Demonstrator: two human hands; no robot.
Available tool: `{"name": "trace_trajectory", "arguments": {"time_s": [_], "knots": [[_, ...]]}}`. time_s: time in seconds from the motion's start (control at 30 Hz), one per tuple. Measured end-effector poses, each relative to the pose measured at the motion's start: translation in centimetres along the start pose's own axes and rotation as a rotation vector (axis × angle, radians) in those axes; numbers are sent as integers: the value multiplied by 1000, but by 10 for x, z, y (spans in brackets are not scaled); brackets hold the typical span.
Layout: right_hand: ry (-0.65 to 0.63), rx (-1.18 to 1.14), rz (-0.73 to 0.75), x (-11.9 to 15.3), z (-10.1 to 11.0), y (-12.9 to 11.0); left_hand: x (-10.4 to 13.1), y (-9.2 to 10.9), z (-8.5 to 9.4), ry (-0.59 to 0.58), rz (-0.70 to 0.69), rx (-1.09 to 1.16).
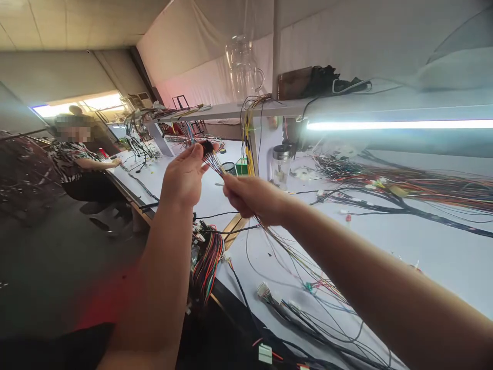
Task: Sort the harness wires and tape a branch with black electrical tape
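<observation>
A black connector (pixel 208 148) is pinched between the thumb and fingers of my left hand (pixel 185 172), raised over the white table (pixel 215 192). Thin coloured wires (pixel 214 163) run from it into my right hand (pixel 256 198), whose fingers are closed round the bundle. Beyond my right hand the wires trail down onto the table at the lower right. The connector's details are too small to tell.
Wire harnesses (pixel 404 208) lie at the right under a lit tube (pixel 396 125). A bundle of coloured wires (pixel 210 257) hangs at the table edge. A clear cup (pixel 281 167) stands by the shelf post. Another person (pixel 77 154) sits at the far left.
</observation>
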State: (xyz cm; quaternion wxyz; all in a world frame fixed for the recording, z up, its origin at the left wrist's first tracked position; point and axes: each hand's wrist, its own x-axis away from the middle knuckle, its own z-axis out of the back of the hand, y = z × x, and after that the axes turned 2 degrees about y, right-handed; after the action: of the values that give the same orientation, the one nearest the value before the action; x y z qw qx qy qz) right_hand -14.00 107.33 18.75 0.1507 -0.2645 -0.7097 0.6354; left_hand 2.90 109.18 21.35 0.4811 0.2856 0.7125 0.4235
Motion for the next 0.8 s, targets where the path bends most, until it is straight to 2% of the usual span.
{"name": "trace_trajectory", "arguments": {"time_s": [0.07, 0.2, 0.3, 0.47, 0.63, 0.8], "knots": [[2, -41, -92, 27, 6, 28, -7, -18, 10, 67, 122, 62], [118, -24, -334, 86, 26, 92, -3, -67, 23, 238, 556, 268], [124, -152, -419, 113, 38, 127, 11, -105, 25, 293, 710, 300], [89, -390, -499, 120, 43, 154, 29, -149, 25, 346, 768, 369], [218, -508, -592, 119, 40, 174, 37, -165, 25, 339, 781, 498], [173, -637, -659, 123, 46, 183, 53, -182, 26, 336, 786, 757]]}}
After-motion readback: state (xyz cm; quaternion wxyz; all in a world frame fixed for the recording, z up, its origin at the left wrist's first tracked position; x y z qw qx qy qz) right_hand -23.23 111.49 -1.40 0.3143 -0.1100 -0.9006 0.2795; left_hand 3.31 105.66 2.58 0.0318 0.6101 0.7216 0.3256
